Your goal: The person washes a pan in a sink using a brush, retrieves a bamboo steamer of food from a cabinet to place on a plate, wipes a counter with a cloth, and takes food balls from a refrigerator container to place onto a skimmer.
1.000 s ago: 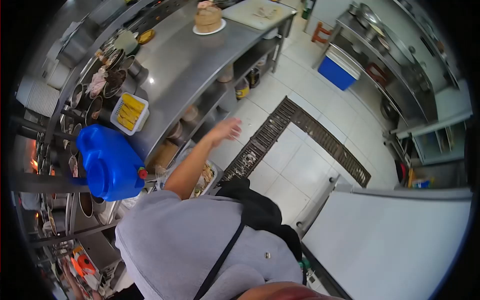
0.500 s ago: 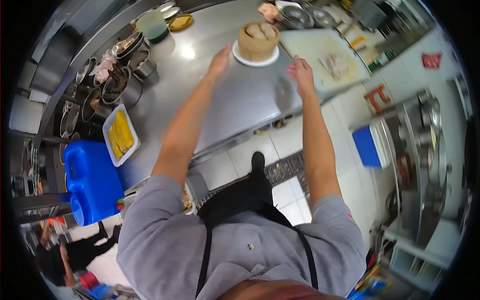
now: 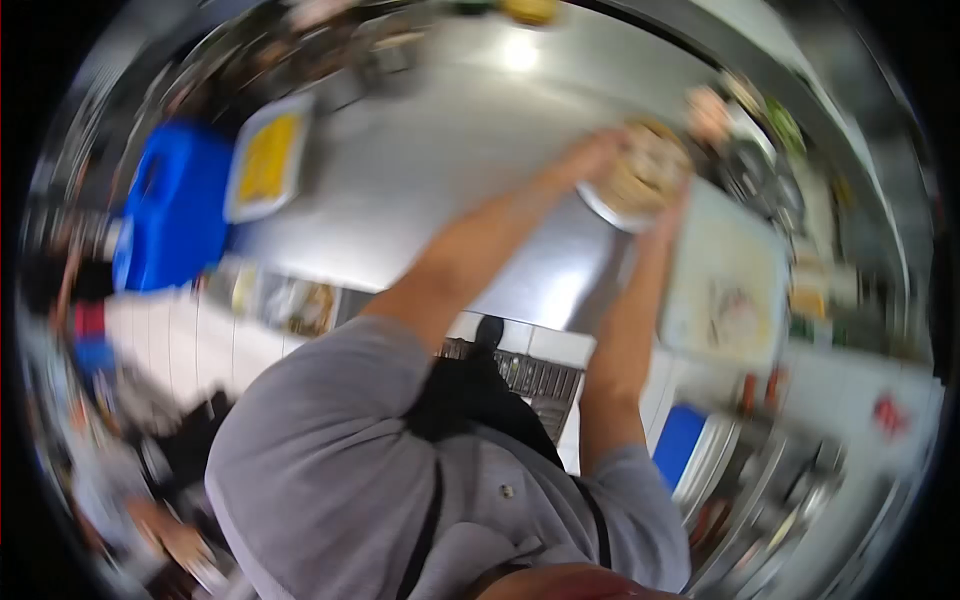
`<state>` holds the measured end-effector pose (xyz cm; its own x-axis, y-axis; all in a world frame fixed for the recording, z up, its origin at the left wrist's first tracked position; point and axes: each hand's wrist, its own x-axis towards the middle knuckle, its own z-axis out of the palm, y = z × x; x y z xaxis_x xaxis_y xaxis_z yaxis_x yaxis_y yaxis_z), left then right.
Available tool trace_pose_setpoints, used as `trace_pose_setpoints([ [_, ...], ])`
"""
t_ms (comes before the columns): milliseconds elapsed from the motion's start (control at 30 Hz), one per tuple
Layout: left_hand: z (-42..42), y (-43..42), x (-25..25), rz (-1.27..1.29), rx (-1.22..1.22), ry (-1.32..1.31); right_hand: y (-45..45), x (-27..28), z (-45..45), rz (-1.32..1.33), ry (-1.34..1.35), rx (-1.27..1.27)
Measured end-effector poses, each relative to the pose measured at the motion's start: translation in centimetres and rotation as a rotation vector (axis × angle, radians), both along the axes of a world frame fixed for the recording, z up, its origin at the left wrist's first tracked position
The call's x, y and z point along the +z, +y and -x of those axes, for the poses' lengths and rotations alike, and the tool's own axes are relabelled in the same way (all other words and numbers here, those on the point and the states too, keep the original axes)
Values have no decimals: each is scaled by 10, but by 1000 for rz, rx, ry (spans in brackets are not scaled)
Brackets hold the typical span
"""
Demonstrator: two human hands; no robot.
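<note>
A round bamboo steamer (image 3: 636, 192) with pale buns (image 3: 655, 160) inside is between my two hands, at the far right of the steel worktop. A white plate (image 3: 600, 208) shows beneath it. My left hand (image 3: 598, 155) is against the steamer's left side, and my right hand (image 3: 672, 212) is pressed to its right side. Both hands are smeared by motion, and the fingertips behind the basket are hidden. Whether the steamer is lifted, I cannot tell. Just to the right lies a cutting board (image 3: 725, 275) with pale food scraps (image 3: 735, 312) on it.
Metal bowls (image 3: 755, 175) stand beyond the board. On the left are a white basket of yellow food (image 3: 268, 158) and a blue jerrycan (image 3: 175, 205). Blurred pots (image 3: 340, 75) line the back left. Another person's hand (image 3: 180, 540) shows at lower left.
My hands were apart on either side of the steamer and have closed in on it. The view has turned, so the worktop and everything on it appear shifted and blurred.
</note>
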<state>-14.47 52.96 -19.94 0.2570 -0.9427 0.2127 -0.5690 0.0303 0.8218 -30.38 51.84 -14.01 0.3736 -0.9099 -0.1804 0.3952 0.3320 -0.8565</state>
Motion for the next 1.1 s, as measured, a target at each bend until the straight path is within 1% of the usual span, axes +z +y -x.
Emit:
trace_pose_setpoints([
  [33, 12, 26, 25, -139, 105, -202, -6, -17, 6, 6, -78, 152],
  [67, 19, 12, -24, -125, 170, -558, 2, -14, 7, 10, -54, 196],
  [100, 20, 32, -23, 34, 333, -83, 23, -10, 2, 45, -27, 222],
  [167, 16, 110, 24, -86, 346, 418, 59, -13, 5, 161, 37, 215],
  [200, 17, 167, 65, -241, 480, 501, 83, -19, 3, 217, 58, 195],
  [233, 15, 210, 72, -189, 512, 643, 110, -21, 2, 279, 87, 151],
  [267, 8, 268, 90, -90, 398, 965, 144, -18, 0, 329, 103, 139],
  [333, 1, 355, 88, -13, 334, 969, 260, 35, -11, 328, 194, 182],
  [400, -1, 461, 94, 16, 304, 1035, 353, 48, -13, 192, 106, 353],
  [433, -3, 518, 97, 2, 395, 990, 403, 54, -18, 194, 92, 404],
  [500, -2, 623, 97, -9, 548, 923, 492, 68, -29, -191, 53, 590],
  [533, -2, 674, 91, -13, 608, 889, 527, 63, -39, -289, 80, 681],
  [600, -4, 768, 94, 126, 702, 969, 589, 49, -72, -339, 164, 873],
  [667, -14, 853, 86, 178, 866, 810, 650, 36, -113, -358, 223, 1050],
  [700, -17, 890, 88, 294, 894, 941, 678, 30, -134, -365, 250, 1135],
  [767, -28, 950, 89, 502, 982, 1099, 731, 19, -179, -391, 289, 1272],
  [800, -35, 979, 95, 512, 985, 1099, 757, 13, -202, -397, 297, 1328],
  [867, -53, 1032, 111, 513, 1111, 970, 811, -3, -252, -376, 298, 1435],
  [933, -76, 1078, 128, 526, 1173, 969, 865, -25, -308, -311, 264, 1530],
  [967, -90, 1101, 131, 525, 1223, 972, 892, -31, -337, -361, 229, 1611],
  [1000, -106, 1124, 128, 483, 1253, 907, 917, -40, -366, -434, 203, 1684],
  [1033, -122, 1144, 116, 470, 1256, 905, 940, -49, -395, -503, 171, 1749],
  [1100, -166, 1186, 86, 385, 1456, 811, 998, -49, -451, -522, 142, 1750],
])
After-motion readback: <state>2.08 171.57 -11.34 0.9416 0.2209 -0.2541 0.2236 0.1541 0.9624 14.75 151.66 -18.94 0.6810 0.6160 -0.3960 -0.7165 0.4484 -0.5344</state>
